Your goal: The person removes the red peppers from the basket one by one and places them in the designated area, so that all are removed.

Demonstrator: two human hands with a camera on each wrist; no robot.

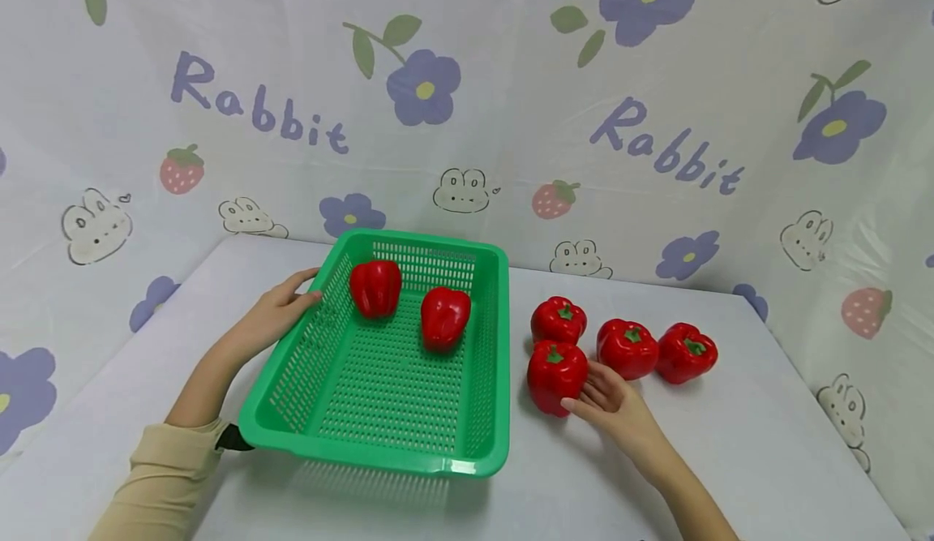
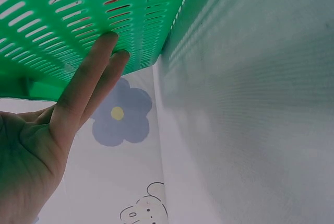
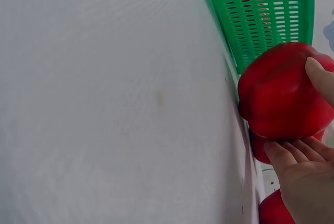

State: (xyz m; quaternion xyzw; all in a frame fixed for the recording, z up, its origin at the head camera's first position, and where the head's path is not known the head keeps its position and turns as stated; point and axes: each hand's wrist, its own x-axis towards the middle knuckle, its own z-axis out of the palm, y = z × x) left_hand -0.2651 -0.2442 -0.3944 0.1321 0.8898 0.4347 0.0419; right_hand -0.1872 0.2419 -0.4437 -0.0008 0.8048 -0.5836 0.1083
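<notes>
A green plastic basket (image 1: 379, 461) with slotted walls has two red bell peppers lying in it, one bell pepper (image 1: 375, 288) near the far left corner and another bell pepper (image 1: 445, 319) right of it. My left hand (image 1: 283, 307) is at the basket's left side; in the left wrist view two straight fingers (image 2: 86, 80) touch the slotted outer wall. Right of the basket, my right hand (image 1: 620, 415) holds a red bell pepper (image 1: 556, 377) with its green stem up, thumb on the near side and fingers on its right. The right wrist view shows this pepper (image 3: 284, 96) between thumb and fingers.
Close behind the held pepper stands a bell pepper (image 1: 558, 319). Farther right, two more bell peppers, the nearer one (image 1: 626, 349) and the outer one (image 1: 686, 353), stand side by side on the white tabletop (image 1: 766, 444). A printed cloth (image 1: 511, 79) hangs behind the table.
</notes>
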